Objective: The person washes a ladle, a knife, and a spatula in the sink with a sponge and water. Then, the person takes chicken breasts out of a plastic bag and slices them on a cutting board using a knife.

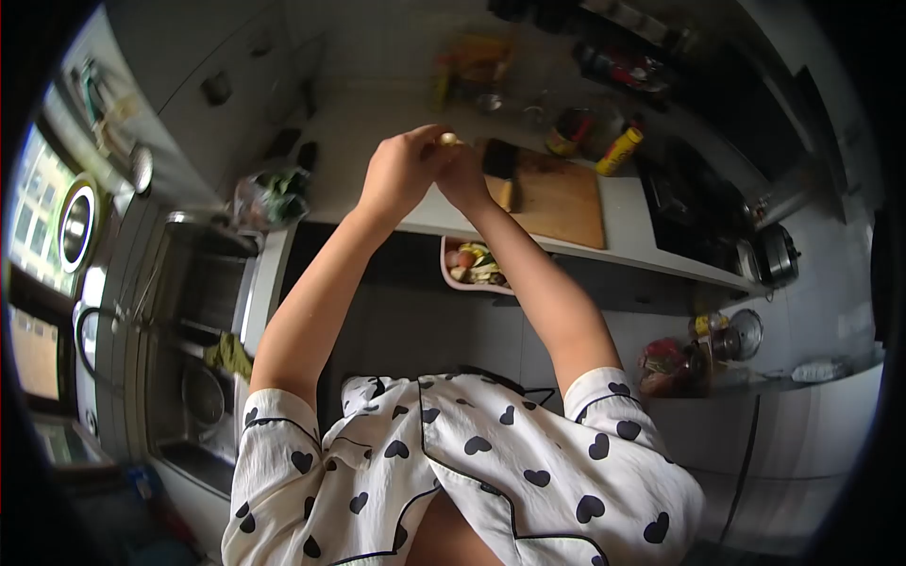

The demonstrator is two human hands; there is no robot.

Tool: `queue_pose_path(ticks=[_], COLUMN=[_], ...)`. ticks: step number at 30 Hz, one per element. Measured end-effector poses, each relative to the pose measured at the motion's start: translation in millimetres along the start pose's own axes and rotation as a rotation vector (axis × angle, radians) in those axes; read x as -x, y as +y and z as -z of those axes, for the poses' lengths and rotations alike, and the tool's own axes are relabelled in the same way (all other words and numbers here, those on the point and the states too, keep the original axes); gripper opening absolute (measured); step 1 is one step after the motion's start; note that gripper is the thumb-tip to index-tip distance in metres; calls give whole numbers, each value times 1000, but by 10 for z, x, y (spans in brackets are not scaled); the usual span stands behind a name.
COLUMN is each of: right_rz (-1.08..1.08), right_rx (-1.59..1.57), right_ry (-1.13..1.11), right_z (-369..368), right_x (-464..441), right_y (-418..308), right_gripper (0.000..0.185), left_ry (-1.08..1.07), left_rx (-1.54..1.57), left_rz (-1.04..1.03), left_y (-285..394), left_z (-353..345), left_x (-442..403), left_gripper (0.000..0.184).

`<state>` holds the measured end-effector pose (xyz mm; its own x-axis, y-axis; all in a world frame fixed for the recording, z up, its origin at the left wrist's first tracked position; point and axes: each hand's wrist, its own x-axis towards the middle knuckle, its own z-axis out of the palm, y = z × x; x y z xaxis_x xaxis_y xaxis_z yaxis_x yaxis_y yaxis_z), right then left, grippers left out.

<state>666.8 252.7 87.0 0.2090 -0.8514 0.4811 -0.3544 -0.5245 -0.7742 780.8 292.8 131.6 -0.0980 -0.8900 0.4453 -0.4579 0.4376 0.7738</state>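
Observation:
Both arms reach forward over the white counter, and the hands meet in front of me. My left hand point(401, 170) is closed, its fingertips against a small pale yellow piece point(447, 140). Close against it, my right hand point(461, 175) is closed around the same small piece, whose kind I cannot make out. Just right of my right hand lie a wooden cutting board point(564, 200) and a knife point(505, 170) with a dark, wide blade. Below the counter edge, a pink bin point(451, 277) holds food scraps and peels.
A sink point(193, 325) with a green cloth point(228, 355) is at the left. A bag of greens point(274, 196) sits at the counter's left end. Behind the board stand a yellow bottle point(620, 151) and a jar point(569, 132); a black stove point(694, 212) is to the right.

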Motion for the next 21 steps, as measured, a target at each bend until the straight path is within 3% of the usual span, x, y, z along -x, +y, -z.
queue_pose_path(ticks=[3,6,10,15,21], right_rz=[-78,-89,-232,-206,-380], right_rx=[-42,129,-37,188,222], right_ry=[4,77,98,150,50], right_z=[429,706,951,1135,1239], right_x=[-143,-307,-612,-1101,-1794], right_y=[296,545,808,1287,1908], right_gripper=[9,11,14,22,24], left_ry=[-88,-167,-266,-244,-241], left_rx=[42,116,298,157,179], left_rz=[0,-33,69,-50,-37], left_y=[88,21,-52,-245,-688], left_z=[-368,-672,-960,-1240,-1443], left_x=[-383,-744,-1220,-1881,-2642], left_gripper=[31,30,33,31,30])
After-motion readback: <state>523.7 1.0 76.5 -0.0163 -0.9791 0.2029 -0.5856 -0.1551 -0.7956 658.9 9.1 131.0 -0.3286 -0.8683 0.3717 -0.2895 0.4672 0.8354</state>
